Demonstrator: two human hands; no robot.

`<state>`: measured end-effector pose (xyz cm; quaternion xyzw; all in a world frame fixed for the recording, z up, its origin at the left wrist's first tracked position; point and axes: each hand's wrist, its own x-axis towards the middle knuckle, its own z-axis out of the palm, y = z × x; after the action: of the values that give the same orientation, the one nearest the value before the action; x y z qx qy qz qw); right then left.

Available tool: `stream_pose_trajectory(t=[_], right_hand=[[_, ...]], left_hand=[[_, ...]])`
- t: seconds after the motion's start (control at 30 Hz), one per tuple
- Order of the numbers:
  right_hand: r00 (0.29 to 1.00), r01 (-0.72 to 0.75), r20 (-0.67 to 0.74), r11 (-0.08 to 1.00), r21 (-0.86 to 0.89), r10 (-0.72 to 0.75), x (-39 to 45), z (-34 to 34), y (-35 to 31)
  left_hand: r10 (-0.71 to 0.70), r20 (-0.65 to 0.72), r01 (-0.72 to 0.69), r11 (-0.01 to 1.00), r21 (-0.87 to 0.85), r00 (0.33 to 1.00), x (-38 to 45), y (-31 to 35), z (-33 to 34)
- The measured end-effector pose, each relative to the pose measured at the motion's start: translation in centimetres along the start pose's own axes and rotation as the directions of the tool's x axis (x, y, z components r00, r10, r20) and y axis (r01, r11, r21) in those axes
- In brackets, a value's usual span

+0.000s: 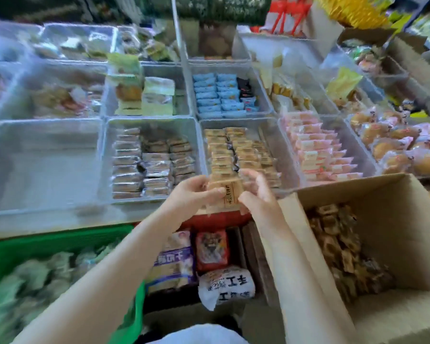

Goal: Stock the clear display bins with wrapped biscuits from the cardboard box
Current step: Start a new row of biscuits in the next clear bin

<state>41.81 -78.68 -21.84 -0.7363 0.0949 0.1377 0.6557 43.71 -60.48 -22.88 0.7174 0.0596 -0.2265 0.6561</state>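
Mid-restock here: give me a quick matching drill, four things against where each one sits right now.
Things:
1. tan wrapped biscuits
2. blue packets
3. pink packets
4. cardboard box

Places:
A. bin behind the tan biscuit bin
B. low at the right, open, loose biscuits inside
C. between the left hand and right hand
D. bin right of the tan biscuit bin

Pairs: 1-C, 2-A, 3-D, 4-B
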Motion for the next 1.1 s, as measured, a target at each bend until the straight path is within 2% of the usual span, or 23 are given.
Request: stream_pose_trajectory(t=[0.07,0.13,0.2,0.3,0.37,0.43,0.5,0.57,0.63,0.7,0.8,0.87,1.0,1.1], right_hand=[[0.992,-0.001,0.125,0.997,-0.078,0.011,0.6,6.9,-0.6],[0.969,0.043,0.246,0.987,-0.156,-0.004,1.6,14.0,-0.9],[0.955,0.090,0.296,0.971,-0.223,-0.021,3.0,20.9,-0.4],[0.965,0.174,0.245,0.926,-0.335,-0.093,5.1,29.2,0.9],[0.968,0.233,0.207,0.826,-0.513,-0.144,6.5,32.8,1.8],[0.956,0.291,0.226,0.695,-0.658,-0.186,7.9,35.2,2.7],[0.952,0.305,0.269,0.569,-0.764,-0.148,9.1,36.6,3.6],[0.945,0.320,0.318,0.426,-0.846,-0.079,9.6,36.9,5.2],[0.938,0.343,0.340,0.301,-0.890,-0.065,9.6,37.0,6.7],[0.941,0.337,0.330,0.237,-0.911,-0.069,9.5,37.2,7.1],[0.943,0.332,0.320,0.203,-0.921,-0.087,9.6,37.5,7.3],[0.941,0.337,0.321,0.206,-0.919,-0.106,9.6,37.6,7.4],[0.938,0.342,0.322,0.189,-0.920,-0.129,9.8,37.5,7.8],[0.938,0.341,0.319,0.185,-0.922,-0.139,10.1,37.5,8.1]], left_hand=[[-0.063,0.074,0.056,0.994,0.091,0.995,-2.7,-1.9,-8.0],[-0.100,0.033,0.094,0.984,0.152,0.994,-5.4,-3.8,-15.1],[-0.087,-0.154,0.112,0.980,0.165,0.984,-7.4,-5.9,-21.2],[-0.051,-0.448,0.127,0.982,0.141,0.892,-9.4,-8.6,-28.4],[0.004,-0.516,0.122,0.970,0.210,0.856,-9.7,-10.2,-32.0],[0.067,-0.546,0.125,0.943,0.308,0.835,-9.1,-11.2,-34.5],[0.129,-0.579,0.154,0.897,0.413,0.805,-7.8,-11.7,-36.1],[0.173,-0.551,0.175,0.834,0.523,0.817,-6.1,-12.0,-37.2],[0.188,-0.464,0.157,0.778,0.608,0.865,-3.8,-12.8,-37.9],[0.150,-0.392,0.158,0.743,0.651,0.908,-1.4,-13.9,-38.3],[0.044,-0.288,0.179,0.692,0.699,0.957,1.5,-15.3,-38.2],[-0.078,-0.191,0.197,0.635,0.747,0.978,3.0,-16.0,-37.7],[-0.376,-0.005,0.250,0.606,0.755,0.927,4.8,-16.8,-37.5],[-0.444,0.034,0.285,0.630,0.722,0.895,5.1,-16.7,-37.6]])
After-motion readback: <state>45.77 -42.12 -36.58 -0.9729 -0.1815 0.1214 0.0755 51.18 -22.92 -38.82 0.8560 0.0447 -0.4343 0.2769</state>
